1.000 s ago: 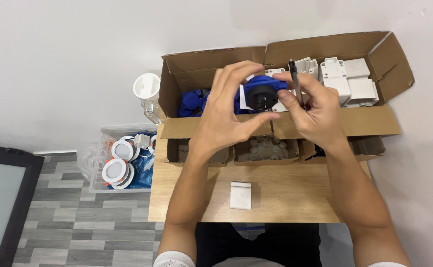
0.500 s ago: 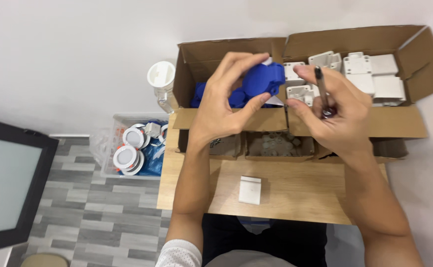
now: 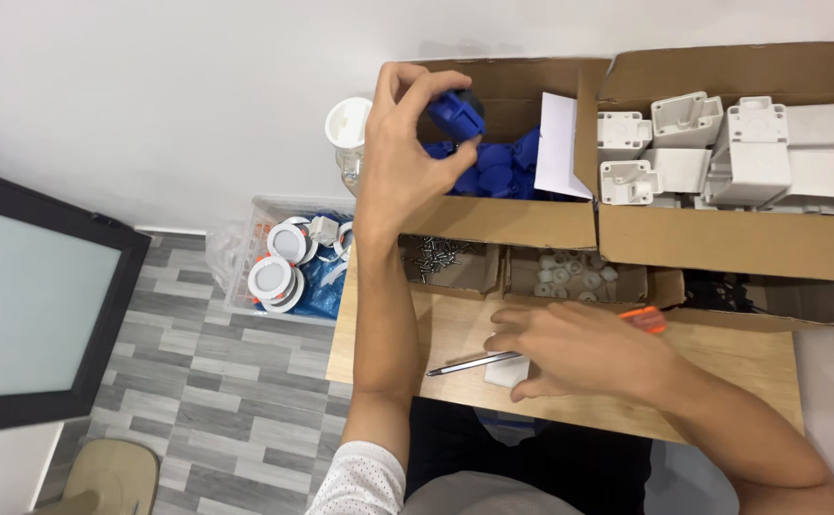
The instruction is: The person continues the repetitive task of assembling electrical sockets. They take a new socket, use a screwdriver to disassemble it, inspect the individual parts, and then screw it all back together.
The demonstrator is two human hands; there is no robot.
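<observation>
Over the left cardboard box (image 3: 522, 221), left hand (image 3: 400, 162) around blue part (image 3: 455, 114).

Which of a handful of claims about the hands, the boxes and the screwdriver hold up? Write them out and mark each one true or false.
1. The left hand holds a blue plastic part over the box of blue parts. True.
2. The right hand is inside the box of white parts. False: it rests low on the wooden table, over a small white piece.
3. A screwdriver with an orange handle lies on the table under the right hand. True.
4. The small tray of screws sits on the floor. False: it is on the table, in front of the box of blue parts.
5. A clear bin of round white parts stands on the floor beside the table. True.
</observation>
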